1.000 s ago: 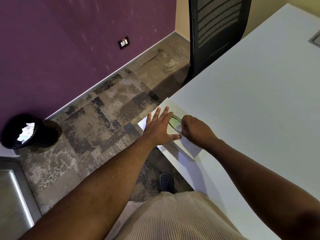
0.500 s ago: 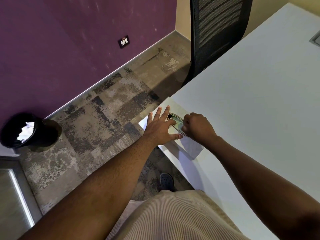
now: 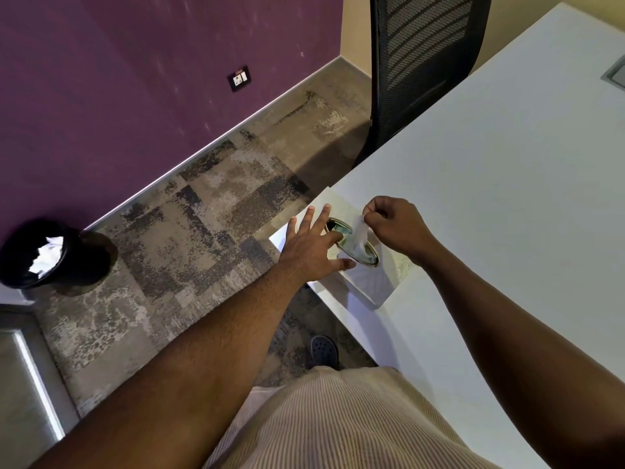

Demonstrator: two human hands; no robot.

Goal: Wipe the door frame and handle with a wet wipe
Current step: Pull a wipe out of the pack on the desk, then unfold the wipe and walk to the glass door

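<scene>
A pale wipe box [image 3: 370,282] with an oval, gold-rimmed opening lies at the near left corner of the white table [image 3: 507,184]. My left hand [image 3: 313,247] rests flat on the box's left side, fingers spread, holding it down. My right hand [image 3: 394,225] is raised just above the opening, fingertips pinched on a white wet wipe [image 3: 358,236] that stretches from the opening up to my fingers. No door frame or handle can be identified with certainty in this view.
A black mesh office chair [image 3: 419,72] stands at the table's far left edge. A black waste bin [image 3: 44,255] with white paper inside sits on the patterned carpet by the purple wall. A wall socket [image 3: 240,78] is low on that wall. A glass panel [image 3: 27,377] is at lower left.
My right hand has lifted from the box opening and drawn a white wipe partway out. My left hand stays pressed on the box.
</scene>
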